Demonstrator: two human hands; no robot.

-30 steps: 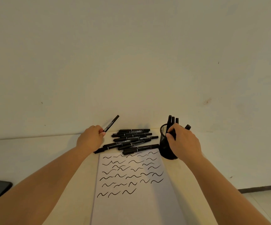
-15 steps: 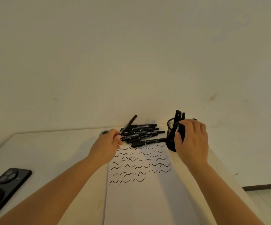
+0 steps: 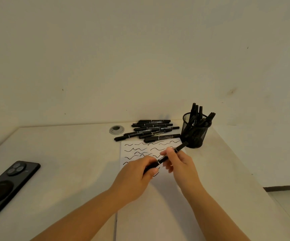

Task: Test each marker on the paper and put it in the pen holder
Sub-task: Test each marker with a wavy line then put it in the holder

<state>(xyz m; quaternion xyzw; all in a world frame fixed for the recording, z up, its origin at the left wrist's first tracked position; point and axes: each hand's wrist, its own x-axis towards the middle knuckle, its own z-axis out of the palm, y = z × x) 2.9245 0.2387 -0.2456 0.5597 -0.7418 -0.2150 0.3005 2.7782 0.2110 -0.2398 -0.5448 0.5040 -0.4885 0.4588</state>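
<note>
Both hands hold one black marker over the white paper, which carries several wavy black test strokes. My left hand grips the marker's near end. Its middle is pinched by my right hand, and the far end points toward the black mesh pen holder. Several markers stand upright in the holder. A pile of several black markers lies at the back of the table, just beyond the paper's top edge.
A black phone lies face down at the table's left edge. A round grey cable grommet sits left of the marker pile. The wall stands right behind the table; the table's right edge drops to the floor.
My right hand left the pen holder and came down to the marker. My left hand brought that marker from the pile down over the paper. The camera tilted and shifted right.
</note>
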